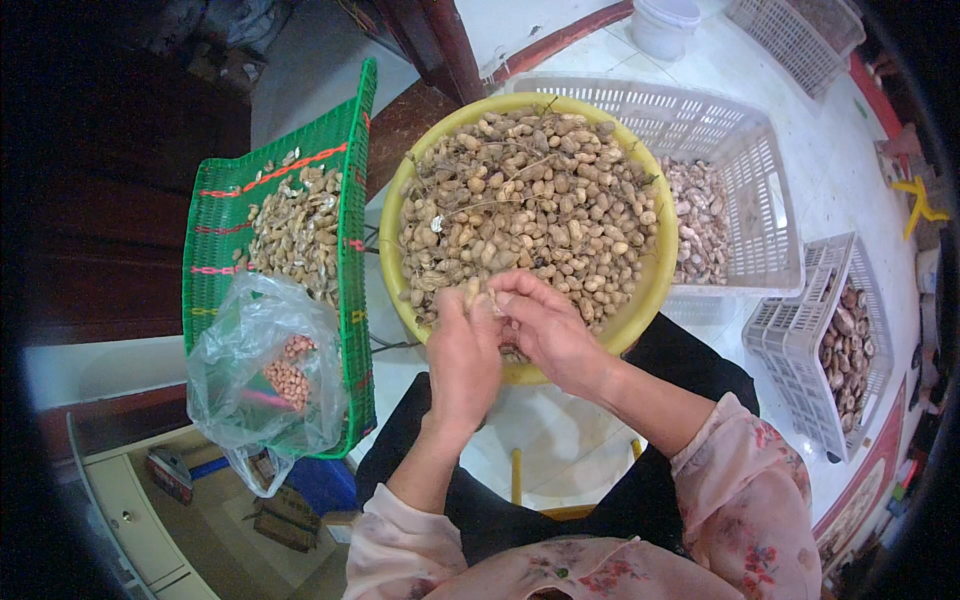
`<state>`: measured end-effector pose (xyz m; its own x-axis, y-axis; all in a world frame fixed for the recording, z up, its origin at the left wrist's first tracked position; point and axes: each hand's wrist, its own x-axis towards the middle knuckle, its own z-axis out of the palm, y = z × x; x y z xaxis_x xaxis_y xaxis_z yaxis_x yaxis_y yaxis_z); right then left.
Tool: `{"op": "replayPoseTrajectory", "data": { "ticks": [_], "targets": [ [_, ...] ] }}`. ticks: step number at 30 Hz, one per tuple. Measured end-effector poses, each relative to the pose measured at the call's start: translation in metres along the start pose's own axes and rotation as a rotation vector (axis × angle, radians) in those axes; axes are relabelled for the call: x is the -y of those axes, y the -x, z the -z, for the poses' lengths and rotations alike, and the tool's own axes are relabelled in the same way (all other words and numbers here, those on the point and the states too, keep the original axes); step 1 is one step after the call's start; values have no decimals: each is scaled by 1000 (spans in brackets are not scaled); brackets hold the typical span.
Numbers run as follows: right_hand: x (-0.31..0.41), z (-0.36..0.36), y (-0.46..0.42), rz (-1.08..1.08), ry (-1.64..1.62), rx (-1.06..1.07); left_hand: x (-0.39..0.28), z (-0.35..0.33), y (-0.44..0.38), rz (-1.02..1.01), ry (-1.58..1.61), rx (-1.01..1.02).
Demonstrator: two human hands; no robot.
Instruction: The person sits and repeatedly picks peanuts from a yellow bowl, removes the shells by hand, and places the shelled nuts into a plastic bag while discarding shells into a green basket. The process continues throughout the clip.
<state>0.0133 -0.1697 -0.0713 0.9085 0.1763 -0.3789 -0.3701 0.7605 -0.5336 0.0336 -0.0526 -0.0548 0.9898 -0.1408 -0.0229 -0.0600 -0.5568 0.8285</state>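
My left hand and my right hand meet over the near side of a yellow basin. Between their fingertips is a peanut, partly covered by the fingers; whether its shell is cracked is too small to tell. Unshelled peanuts with bits of dry stem are heaped in the basin. To the left, a green woven plastic chair carries a pile of peanut shells. A clear plastic bag lies on its near part, with pink peanut kernels inside.
Behind the basin to the right, a grey plastic crate holds pale dried pieces. Another crate contains brown ones. A white bucket stands farther back. An open drawer is at lower left.
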Motion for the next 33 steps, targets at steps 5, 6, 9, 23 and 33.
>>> {"op": "replayPoseTrajectory", "data": {
  "ticks": [5,6,9,23,33],
  "targets": [
    [6,0,4,-9,29,11,-11,1,1,-202,-384,-16],
    [8,-2,7,-29,20,13,-9,1,1,-245,-408,-26],
    [2,1,7,-29,61,-36,-12,2,5,-294,-467,-29],
    [8,9,13,47,246,-37,-6,1,3,-292,-135,27],
    [14,8,15,-44,-44,-23,9,24,-7,94,1330,417]
  ]
}}
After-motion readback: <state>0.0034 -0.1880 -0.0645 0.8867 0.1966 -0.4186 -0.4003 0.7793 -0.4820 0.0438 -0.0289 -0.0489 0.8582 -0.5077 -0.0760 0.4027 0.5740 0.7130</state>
